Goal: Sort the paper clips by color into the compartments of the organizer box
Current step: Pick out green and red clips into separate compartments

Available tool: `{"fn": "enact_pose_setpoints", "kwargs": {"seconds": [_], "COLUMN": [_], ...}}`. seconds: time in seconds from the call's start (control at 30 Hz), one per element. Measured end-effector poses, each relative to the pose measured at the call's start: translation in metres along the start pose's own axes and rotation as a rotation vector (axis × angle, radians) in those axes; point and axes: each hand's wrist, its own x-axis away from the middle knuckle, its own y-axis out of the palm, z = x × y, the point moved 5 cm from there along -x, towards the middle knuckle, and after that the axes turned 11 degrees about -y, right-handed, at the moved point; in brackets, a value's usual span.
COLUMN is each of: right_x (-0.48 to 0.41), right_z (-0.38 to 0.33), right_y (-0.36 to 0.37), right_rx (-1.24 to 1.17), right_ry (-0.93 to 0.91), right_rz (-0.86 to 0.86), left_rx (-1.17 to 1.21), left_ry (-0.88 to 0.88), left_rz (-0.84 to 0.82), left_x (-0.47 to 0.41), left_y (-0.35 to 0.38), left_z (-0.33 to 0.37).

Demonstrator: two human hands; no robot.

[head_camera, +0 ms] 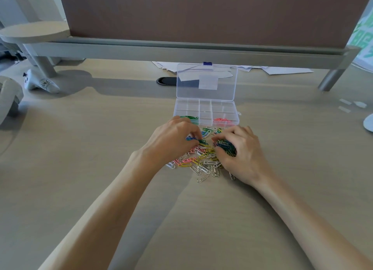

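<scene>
In the middle of the desk (80, 168), right over the heap, the right hand (240, 152) has its fingers curled round a bunch of dark clips (226, 145). They look like green and blue mixed, as far as I can tell. The left hand (175, 140) is just across from it, fingertips pinched on a blue clip (190, 138) at the far side of the pile (201, 160). The rest of the pile lies loose between and under both hands: yellow, pink, white and silver, all tangled together.

Just beyond the pile sits the box (205, 108), with its lid (206, 81) standing open. There are green clips (189, 118) in the near left compartment and pink clips (222, 119) in the near right one.

My take: don't dump that right-hand bunch in one go. If it really is two colors, fan it out first, since blue and green look alike in this light. Clips hook onto each other too, so lift slowly and give them a shake over the pile so any hitchhikers drop off. Give blue a compartment of its own, next to the green one, and drop the clips from low down so nothing bounces over a divider. Still loads left to sort, I'd say.
</scene>
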Motion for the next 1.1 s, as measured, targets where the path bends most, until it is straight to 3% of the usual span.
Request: {"fn": "enact_pose_setpoints", "kwargs": {"seconds": [0.2,0.37,0.77,1.1], "right_x": [-0.012,-0.014,-0.016,-0.038], "right_z": [0.001,0.002,0.002,-0.009], "right_y": [0.015,0.017,0.015,0.015], "right_rx": [0.103,0.050,0.026,0.145], "right_ry": [0.000,0.000,0.021,-0.183], "right_rz": [-0.024,-0.040,-0.019,-0.224], "left_rx": [0.010,0.124,0.122,0.253], "left_ry": [-0.005,-0.101,-0.125,-0.198], "left_rz": [0.042,0.049,0.012,0.013], "left_x": [0.002,-0.001,-0.003,-0.007], "left_y": [0.001,-0.007,-0.004,-0.002], "left_z": [-0.002,-0.011,-0.014,-0.023]}}
